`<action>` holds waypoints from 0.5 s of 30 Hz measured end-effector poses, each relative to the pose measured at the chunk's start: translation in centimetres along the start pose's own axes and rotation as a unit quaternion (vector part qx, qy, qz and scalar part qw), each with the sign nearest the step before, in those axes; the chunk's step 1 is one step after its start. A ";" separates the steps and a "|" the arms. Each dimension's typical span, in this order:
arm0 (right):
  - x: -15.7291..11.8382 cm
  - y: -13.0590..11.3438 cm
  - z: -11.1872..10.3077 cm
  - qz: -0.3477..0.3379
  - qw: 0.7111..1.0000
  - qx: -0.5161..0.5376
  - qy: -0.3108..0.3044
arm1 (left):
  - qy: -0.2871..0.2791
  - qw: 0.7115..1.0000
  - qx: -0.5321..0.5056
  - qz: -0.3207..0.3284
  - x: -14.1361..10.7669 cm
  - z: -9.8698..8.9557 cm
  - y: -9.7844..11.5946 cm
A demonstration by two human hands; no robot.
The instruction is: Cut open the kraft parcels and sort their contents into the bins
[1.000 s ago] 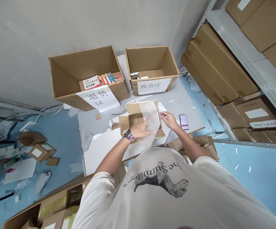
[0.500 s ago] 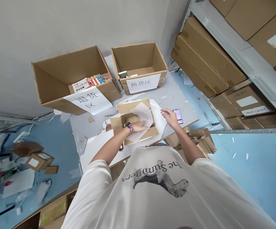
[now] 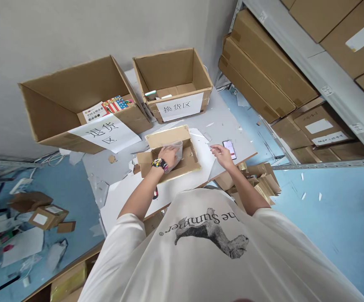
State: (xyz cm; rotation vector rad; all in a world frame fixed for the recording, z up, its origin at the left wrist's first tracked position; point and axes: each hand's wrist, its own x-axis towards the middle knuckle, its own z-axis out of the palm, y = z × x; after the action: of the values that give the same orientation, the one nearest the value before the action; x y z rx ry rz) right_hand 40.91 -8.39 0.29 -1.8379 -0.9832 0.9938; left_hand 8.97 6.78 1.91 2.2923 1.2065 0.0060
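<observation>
A small open cardboard box (image 3: 189,156) sits on the table with its flaps spread. My left hand (image 3: 168,155), with a colourful band and a dark watch at the wrist, is over the left part of this box. Its fingers are curled on a thin translucent white sheet (image 3: 178,152), which is bunched beside and under the hand. My right hand (image 3: 222,155) hovers to the right of the box, fingers loosely bent and apart, with nothing visible in it. Just beyond that hand lies a phone (image 3: 229,149) with its screen lit.
Two larger open boxes with paper signs stand at the back: the left one (image 3: 84,90) holds books, the right one (image 3: 172,69) a few small items. Shelves of cartons (image 3: 266,71) rise at right. Torn cardboard (image 3: 259,182) lies below the table's right edge.
My left hand has moved left and farther back, and the sheet has shifted left and bunched up, baring the right part of the box. My right hand has barely moved; the view has shifted slightly.
</observation>
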 end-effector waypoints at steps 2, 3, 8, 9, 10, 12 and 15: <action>0.3 0.1 1.7 -0.001 0.999 -0.027 -0.046 | 0.082 0.997 -0.001 0.007 -2.2 -1.5 -0.8; 0.5 0.1 2.6 -0.001 0.997 -0.040 -0.064 | 0.142 0.990 -0.009 -0.012 -3.5 -2.1 -1.4; 1.6 -0.3 6.9 0.022 0.987 -0.109 -0.115 | 0.263 0.937 -0.112 -0.203 -10.2 -1.3 -4.7; 1.8 -0.5 7.4 0.023 0.984 -0.132 -0.121 | 0.249 0.930 -0.138 -0.235 -11.3 -0.6 -5.3; 2.0 -0.7 7.8 0.020 0.979 -0.159 -0.124 | 0.237 0.923 -0.159 -0.259 -12.3 0.3 -5.7; 2.4 -1.1 8.1 0.004 0.968 -0.220 -0.120 | 0.233 0.912 -0.179 -0.288 -13.7 1.8 -6.2; 2.6 -1.9 8.1 -0.007 0.945 -0.310 -0.108 | 0.242 0.901 -0.192 -0.303 -14.6 3.4 -6.4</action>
State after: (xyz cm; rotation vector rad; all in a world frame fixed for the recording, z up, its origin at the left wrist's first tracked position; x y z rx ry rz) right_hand 34.30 -3.14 -1.65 -2.2463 -1.5762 0.9560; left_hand -3.78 -3.11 -0.43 1.5363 1.9309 0.5620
